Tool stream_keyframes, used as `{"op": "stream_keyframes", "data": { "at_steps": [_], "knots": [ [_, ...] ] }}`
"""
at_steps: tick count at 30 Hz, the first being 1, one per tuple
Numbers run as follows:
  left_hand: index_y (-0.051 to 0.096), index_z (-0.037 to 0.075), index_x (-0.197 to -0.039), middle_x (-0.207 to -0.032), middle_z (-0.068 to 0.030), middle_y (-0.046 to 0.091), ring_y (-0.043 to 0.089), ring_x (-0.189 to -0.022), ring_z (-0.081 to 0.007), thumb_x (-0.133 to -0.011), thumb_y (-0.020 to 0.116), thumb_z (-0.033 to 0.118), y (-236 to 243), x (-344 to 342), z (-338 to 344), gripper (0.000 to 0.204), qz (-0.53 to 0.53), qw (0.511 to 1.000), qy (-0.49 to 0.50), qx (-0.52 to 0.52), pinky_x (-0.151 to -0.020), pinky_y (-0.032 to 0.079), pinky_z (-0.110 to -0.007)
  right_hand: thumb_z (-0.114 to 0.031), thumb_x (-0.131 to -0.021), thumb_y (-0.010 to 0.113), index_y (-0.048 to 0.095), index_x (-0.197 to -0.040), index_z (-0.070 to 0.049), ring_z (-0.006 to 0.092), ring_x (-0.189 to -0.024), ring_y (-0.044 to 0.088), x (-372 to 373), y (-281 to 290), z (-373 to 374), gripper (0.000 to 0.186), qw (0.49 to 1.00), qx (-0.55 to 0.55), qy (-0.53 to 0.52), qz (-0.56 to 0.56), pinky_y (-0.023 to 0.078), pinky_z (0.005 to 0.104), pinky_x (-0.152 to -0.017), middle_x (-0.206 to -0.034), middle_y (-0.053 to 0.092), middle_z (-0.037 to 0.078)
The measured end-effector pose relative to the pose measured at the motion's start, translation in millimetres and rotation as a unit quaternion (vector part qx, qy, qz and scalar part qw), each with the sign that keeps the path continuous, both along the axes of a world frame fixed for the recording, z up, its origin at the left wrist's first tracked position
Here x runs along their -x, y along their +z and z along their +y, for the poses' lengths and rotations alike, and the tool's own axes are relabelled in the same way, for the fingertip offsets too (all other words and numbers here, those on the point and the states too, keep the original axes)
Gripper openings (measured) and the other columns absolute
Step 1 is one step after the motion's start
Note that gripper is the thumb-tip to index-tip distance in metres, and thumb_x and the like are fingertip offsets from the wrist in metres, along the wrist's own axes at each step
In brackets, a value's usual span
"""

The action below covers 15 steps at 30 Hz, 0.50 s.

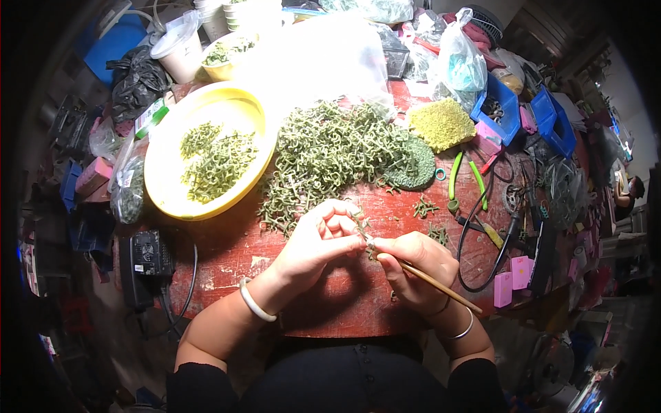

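1. The left hand [320,237] has its thumb and fingertips pinched together on a small green piece [361,224], which is just below the centre of the view, over the red table [317,310].
2. This piece looks thin and branching, of dull green colour; its finer details are too small to tell.
3. The right hand [421,268] is clamped around a slim wooden stick [444,289], whose rear end points to 4 o'clock.
4. From the hands, a heap [330,144] of similar green pieces lies toward 11 o'clock, a yellow basin [180,211] at 10 o'clock.
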<state>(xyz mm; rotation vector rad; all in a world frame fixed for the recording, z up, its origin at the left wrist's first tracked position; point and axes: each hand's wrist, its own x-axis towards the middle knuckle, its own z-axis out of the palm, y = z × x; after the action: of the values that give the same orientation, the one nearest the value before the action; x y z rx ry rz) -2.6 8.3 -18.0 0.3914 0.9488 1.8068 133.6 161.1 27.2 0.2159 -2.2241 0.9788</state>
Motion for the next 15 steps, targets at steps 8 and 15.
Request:
{"op": "stream_keyframes", "data": {
  "at_steps": [8, 15],
  "knots": [
    [0.054, 0.005, -0.115, -0.091, -0.0038, 0.066, 0.067, -0.086, -0.0114, -0.089, 0.068, -0.004, 8, 0, 1, 0.031, 0.004, 1.0, -0.009, 0.017, -0.074, 0.053, -0.023, -0.004, -0.089, 0.074, 0.07, -0.104, 0.002, 0.0211, -0.063, 0.062, -4, -2, 2, 0.017, 0.999, 0.041, -0.003, 0.014, 0.05, 0.0305, -0.057, -0.08, 0.068, 0.011],
    [0.055, 0.008, -0.107, -0.098, 0.0014, 0.06, 0.058, -0.09, -0.0053, -0.092, 0.067, -0.003, 2, -10, 3, 0.022, 0.159, 0.987, 0.027, -0.012, -0.08, 0.051, -0.022, 0.001, -0.087, 0.069, 0.066, -0.103, 0.001, 0.0226, -0.073, 0.061, -1, 7, 8, 0.016, 0.995, 0.066, -0.069, -0.008, 0.05, 0.0315, -0.064, -0.089, 0.065, 0.012]
  ]
}}
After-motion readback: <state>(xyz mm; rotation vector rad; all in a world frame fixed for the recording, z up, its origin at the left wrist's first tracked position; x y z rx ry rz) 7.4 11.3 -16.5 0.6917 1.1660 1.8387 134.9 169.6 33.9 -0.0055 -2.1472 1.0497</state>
